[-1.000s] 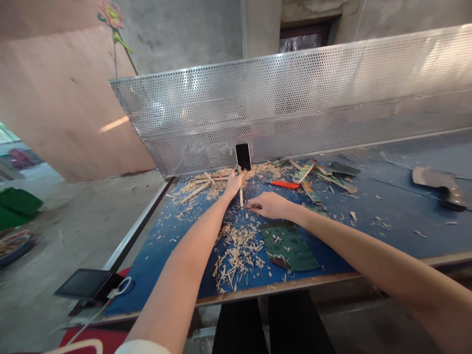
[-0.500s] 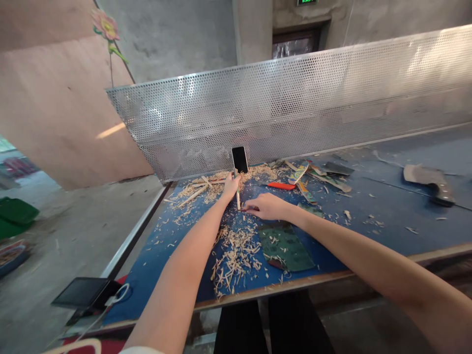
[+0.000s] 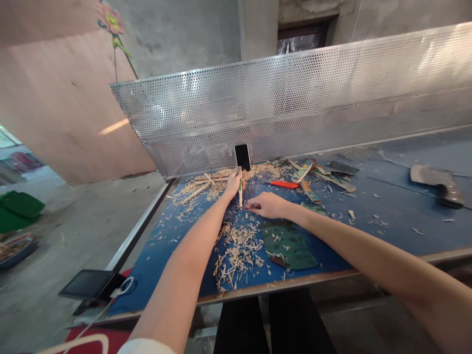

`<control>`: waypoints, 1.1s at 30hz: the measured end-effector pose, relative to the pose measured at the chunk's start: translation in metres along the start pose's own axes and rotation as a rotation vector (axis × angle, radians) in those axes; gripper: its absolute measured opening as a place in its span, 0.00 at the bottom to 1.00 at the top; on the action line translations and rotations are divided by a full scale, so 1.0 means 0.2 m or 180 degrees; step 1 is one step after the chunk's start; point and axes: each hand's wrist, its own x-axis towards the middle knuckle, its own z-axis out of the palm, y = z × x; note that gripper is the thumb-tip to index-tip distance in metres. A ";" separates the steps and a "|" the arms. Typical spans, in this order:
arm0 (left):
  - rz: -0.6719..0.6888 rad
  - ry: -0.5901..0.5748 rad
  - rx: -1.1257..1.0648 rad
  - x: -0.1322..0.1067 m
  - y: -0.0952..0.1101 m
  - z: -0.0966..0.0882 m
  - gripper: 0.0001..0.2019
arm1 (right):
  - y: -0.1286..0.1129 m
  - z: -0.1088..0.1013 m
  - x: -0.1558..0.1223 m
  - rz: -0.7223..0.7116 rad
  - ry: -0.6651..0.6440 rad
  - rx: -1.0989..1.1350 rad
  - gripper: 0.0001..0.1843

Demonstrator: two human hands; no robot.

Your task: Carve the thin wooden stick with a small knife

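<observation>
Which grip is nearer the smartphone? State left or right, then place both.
Left. The left grip is just in front of the smartphone, slightly to its left; the right grip is closer to the person and off to the right.

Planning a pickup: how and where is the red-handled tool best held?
Grip the red handle from above, on the near side, probably with the right hand once free: it lies flat, the thin dark end points left, and patterned strips crowd its right end.
</observation>
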 end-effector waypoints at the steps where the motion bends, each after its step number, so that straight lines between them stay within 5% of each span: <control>1: 0.0020 0.0017 0.0005 0.00 0.00 0.00 0.17 | 0.00 0.00 0.00 0.0033 -0.0044 0.0050 0.12; 6: 0.0011 0.0033 0.0002 0.00 0.00 0.00 0.18 | -0.04 -0.01 -0.01 0.0018 -0.0181 0.0027 0.13; 16: 0.0016 -0.0088 0.0038 0.02 0.00 0.00 0.17 | 0.03 -0.01 -0.04 -0.0325 0.0250 -0.0284 0.18; 25: 0.0017 -0.0073 -0.0014 0.04 -0.04 0.00 0.18 | 0.00 0.00 -0.01 -0.0001 -0.0062 0.0084 0.14; 33: -0.0032 -0.0045 -0.0085 0.04 -0.03 0.01 0.22 | -0.02 -0.01 -0.04 -0.0261 -0.0073 -0.0255 0.17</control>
